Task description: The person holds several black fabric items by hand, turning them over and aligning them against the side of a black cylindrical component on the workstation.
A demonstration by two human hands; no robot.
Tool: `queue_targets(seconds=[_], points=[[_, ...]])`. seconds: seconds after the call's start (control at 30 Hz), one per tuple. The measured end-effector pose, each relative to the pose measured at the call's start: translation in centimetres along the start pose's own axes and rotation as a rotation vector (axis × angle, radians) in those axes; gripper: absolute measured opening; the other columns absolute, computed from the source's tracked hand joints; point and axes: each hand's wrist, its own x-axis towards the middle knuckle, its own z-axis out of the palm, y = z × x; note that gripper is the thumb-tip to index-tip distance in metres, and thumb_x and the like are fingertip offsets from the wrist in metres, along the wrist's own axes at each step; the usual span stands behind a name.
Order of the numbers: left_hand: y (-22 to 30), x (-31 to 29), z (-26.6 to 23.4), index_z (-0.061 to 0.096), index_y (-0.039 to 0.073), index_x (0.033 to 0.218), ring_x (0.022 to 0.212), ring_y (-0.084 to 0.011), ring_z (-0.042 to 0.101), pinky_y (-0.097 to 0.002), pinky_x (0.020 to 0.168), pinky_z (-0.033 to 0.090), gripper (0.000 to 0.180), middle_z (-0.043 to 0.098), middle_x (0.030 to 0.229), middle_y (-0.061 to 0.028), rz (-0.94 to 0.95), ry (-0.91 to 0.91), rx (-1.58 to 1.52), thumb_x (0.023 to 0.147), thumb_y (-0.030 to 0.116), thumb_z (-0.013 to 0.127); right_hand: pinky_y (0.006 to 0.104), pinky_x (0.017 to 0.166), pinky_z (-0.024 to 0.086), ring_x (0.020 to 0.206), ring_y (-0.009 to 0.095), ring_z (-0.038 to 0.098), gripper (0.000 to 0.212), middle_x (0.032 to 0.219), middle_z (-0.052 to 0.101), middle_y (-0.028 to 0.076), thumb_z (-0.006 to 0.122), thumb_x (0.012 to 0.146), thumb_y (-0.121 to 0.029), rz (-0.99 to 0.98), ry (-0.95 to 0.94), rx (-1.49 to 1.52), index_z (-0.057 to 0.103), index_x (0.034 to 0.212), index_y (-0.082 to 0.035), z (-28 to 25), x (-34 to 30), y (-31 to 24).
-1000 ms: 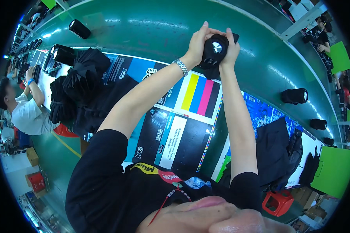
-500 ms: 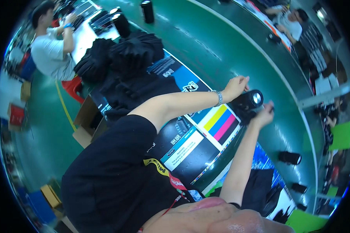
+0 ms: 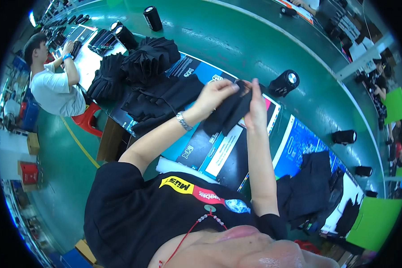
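A limp black cloth piece (image 3: 228, 117), perhaps a pouch, hangs between my hands over the printed table sheet. At its top edge, my left hand (image 3: 215, 94) pinches the fabric between thumb and fingers. On the opposite side my right hand (image 3: 256, 109) grips it, fingers straight and upright, the thumb partly hidden by the cloth. Just beyond my right hand stands a black cylinder (image 3: 285, 83) with a silver round end, touched by neither hand. Flat black cloths (image 3: 167, 98) lie to the left of my left hand.
Bundled black cloths (image 3: 149, 58) are heaped farther left. Another black cylinder (image 3: 152, 18) and a lying one (image 3: 345, 136) rest on the green surface (image 3: 236, 49). More dark cloth (image 3: 306, 185) lies right of my right arm. A co-worker (image 3: 53, 80) sits at far left.
Both hands have left the black cylinder and come back toward my body. They now hold a black cloth piece. The cylinder stays behind on the green surface.
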Motion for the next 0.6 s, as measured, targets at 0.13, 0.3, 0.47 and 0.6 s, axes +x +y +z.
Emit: queue_targets(seconds=[0.13,0.3,0.47,0.6], points=[[1.2,0.2,-3.4,0.065,0.005,0.101,0.078,-0.0060,0.062,-0.0211,0.067,0.049,0.029,0.066,0.087,0.0006,0.051,0.126,-0.147,0.098,0.030,0.050,0.0280,0.067,0.047,0.086,0.016,0.060,0.025,0.107,0.063,0.014,0.056,0.094,-0.021,-0.017,-0.076,0.054,0.061,0.104,0.001,0.8,-1.6,1.2],[2.3,-0.2,-3.7,0.058,0.006,0.116,0.094,-0.0111,0.061,-0.0251,0.077,0.048,0.031,0.063,0.105,-0.0034,-0.030,0.002,-0.299,0.102,0.028,0.040,0.0220,0.054,0.042,0.072,0.009,0.058,0.019,0.094,0.067,0.009,0.062,0.089,-0.020,-0.112,0.065,-0.192,0.064,0.099,-0.003,0.2,-2.8,0.5],[2.6,-1.1,-2.3,0.057,0.005,0.119,0.097,-0.0103,0.058,-0.0267,0.079,0.047,0.033,0.061,0.110,-0.0039,-0.033,-0.080,-0.342,0.102,0.027,0.040,0.0201,0.058,0.041,0.071,0.005,0.056,0.019,0.084,0.063,0.002,0.072,0.082,-0.018,-0.276,0.118,-0.454,0.064,0.094,-0.004,1.9,-5.1,0.0],[3.3,-1.5,-2.3,0.059,0.005,0.121,0.096,-0.0079,0.058,-0.0245,0.082,0.046,0.029,0.062,0.103,-0.0013,-0.083,-0.245,-0.186,0.097,0.019,0.050,0.0225,0.075,0.043,0.083,0.008,0.057,0.026,0.091,0.062,0.001,0.075,0.078,-0.012,-0.177,-0.116,-0.386,0.061,0.098,-0.003,1.3,-5.1,-1.1]])
